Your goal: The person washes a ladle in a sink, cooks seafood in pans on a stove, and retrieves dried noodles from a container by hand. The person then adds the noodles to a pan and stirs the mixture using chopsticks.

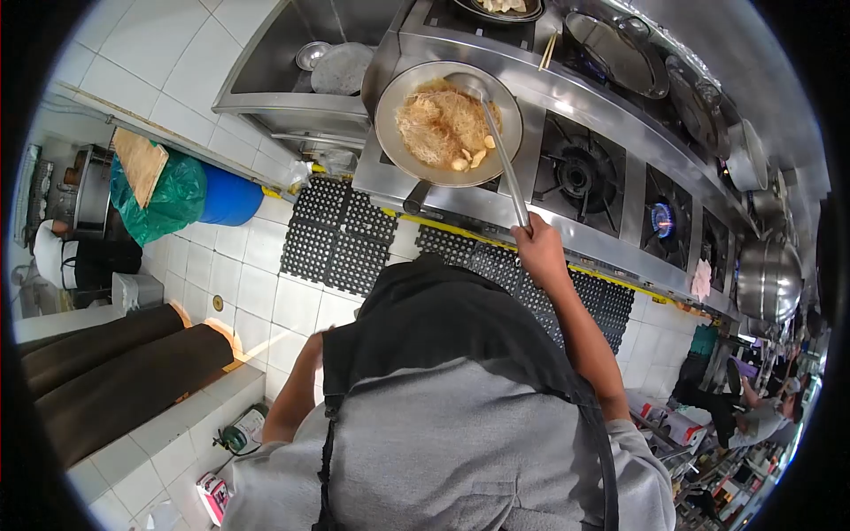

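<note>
My right hand (pixel 538 250) is closed around the end of a long metal ladle (pixel 505 159). The ladle's bowl rests among thin noodles (pixel 438 115) in a wide wok (pixel 390 133), where brown liquid and several pale chunks (pixel 469 161) also show. The wok sits on the left part of the stove, its dark-tipped handle pointing towards me. My left hand (pixel 312 350) hangs low beside my black apron (pixel 443 305), away from the wok. Its fingers are mostly hidden.
Right of the wok are a burner (pixel 577 173) and another with a blue flame (pixel 660 219). Pans (pixel 615 57) and chopsticks (pixel 548 51) lie along the back. A metal sink (pixel 266 88) stands left; black mats (pixel 336 234) cover the floor. Another person (pixel 757 416) is far right.
</note>
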A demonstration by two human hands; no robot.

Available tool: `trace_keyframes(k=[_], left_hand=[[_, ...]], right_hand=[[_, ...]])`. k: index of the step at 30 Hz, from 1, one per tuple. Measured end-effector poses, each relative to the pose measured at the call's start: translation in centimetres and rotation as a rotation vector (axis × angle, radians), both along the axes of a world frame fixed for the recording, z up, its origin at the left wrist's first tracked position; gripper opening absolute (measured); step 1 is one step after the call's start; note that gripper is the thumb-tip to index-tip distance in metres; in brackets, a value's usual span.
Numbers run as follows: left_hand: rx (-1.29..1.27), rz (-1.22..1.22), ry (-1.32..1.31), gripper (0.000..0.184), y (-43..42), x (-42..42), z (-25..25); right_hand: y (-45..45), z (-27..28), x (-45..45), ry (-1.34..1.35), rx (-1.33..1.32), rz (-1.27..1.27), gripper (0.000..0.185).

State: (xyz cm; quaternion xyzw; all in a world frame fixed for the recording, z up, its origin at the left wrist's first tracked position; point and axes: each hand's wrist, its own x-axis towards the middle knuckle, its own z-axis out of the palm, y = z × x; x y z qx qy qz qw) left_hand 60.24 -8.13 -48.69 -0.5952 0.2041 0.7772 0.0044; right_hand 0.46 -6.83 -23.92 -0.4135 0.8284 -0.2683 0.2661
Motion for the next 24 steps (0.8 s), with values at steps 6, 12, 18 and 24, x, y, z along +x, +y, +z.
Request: trace_keyframes(k=[6, 12, 18, 24], left_hand=[[0.021, -0.025, -0.496, 0.054, 5.1, 1.7, 4.5], [-0.14, 0.225, -0.049, 0.055, 2.2, 0.6, -2.9], [-0.306, -0.046, -0.281, 0.059, -3.5, -8.2, 7.5], [-0.443, -0.275, -0.341, 0.06, -3.8, -3.0, 5.4]], right_hand=[[-1.2, 0.8, 0.0, 0.124, -0.077, 0.004, 0.026], [3.8, 6.3, 1.8, -0.484, 0.124, -0.011, 0.025], [7.5, 4.6, 1.6, -0.326, 0.183, 0.131, 0.023], [9.0, 9.2, 0.8, -0.096, 0.193, 0.091, 0.024]])
